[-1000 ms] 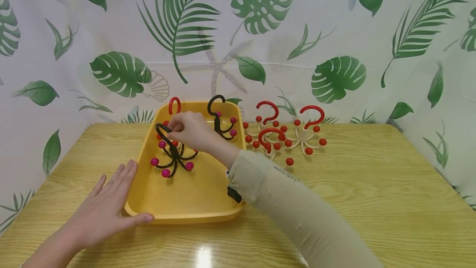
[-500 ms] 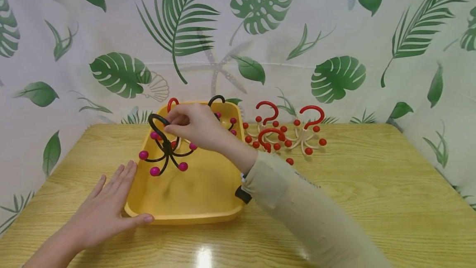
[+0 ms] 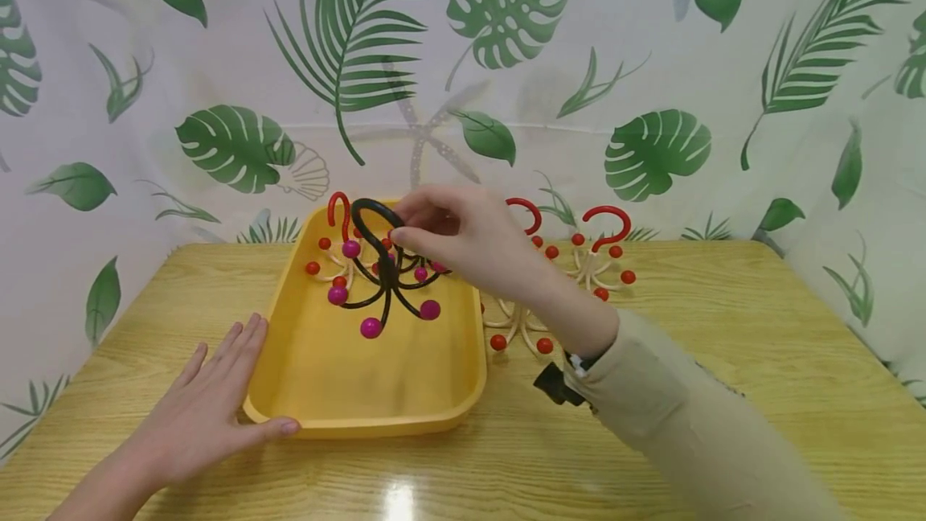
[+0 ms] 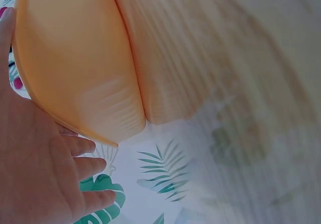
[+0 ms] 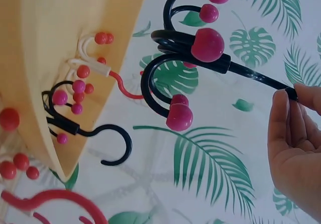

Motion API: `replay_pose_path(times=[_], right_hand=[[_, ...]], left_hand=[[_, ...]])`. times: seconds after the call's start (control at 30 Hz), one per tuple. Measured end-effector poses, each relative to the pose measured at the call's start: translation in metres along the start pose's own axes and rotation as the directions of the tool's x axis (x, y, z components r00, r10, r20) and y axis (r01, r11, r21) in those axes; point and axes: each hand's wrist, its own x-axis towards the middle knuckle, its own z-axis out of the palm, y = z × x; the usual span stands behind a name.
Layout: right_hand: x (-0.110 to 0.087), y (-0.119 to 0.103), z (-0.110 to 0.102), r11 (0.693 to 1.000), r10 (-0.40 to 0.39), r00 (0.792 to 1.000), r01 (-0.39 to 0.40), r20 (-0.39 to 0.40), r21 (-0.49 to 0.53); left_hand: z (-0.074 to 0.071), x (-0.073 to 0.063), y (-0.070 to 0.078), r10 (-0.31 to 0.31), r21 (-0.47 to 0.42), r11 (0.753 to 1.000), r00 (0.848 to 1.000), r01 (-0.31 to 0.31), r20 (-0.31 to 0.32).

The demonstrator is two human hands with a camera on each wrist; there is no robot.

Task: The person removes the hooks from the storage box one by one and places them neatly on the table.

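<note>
My right hand (image 3: 481,244) pinches the hook of a black multi-arm hanger (image 3: 388,273) with bright pink balls on its curved arms. In the right wrist view this hanger (image 5: 220,62) hangs from thumb and fingertips, above the yellow tray (image 3: 354,380). Inside the tray stand a cream hanger with a red hook (image 3: 346,218) and another black hanger (image 5: 65,124), largely hidden behind my right hand in the head view. My left hand (image 3: 198,424) rests with straight fingers against the tray's left side, its thumb at the front left corner.
Several cream hangers with red hooks and red balls (image 3: 628,276) stand on the wooden table (image 3: 723,360), right of the tray. Behind the table hangs a leaf-patterned cloth (image 3: 564,103).
My right hand has lifted the black hanger from the left part of the tray and carried it to the right. The left hand and tray have stayed put.
</note>
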Motion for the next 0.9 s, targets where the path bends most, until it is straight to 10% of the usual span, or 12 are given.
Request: replay_pose_path(times=[0.63, 0.9], right_hand=[[-0.079, 0.006, -0.072, 0.997, -0.050, 0.989, 0.040, -0.140, -0.070], [-0.113, 0.018, -0.104, 0.990, 0.067, 0.980, -0.089, -0.185, -0.114]], left_hand=[[0.003, 0.000, -0.003, 0.019, 0.008, 1.000, 1.000, -0.019, -0.006], [0.002, 0.000, -0.003, 0.010, -0.001, 1.000, 1.000, -0.010, 0.005]])
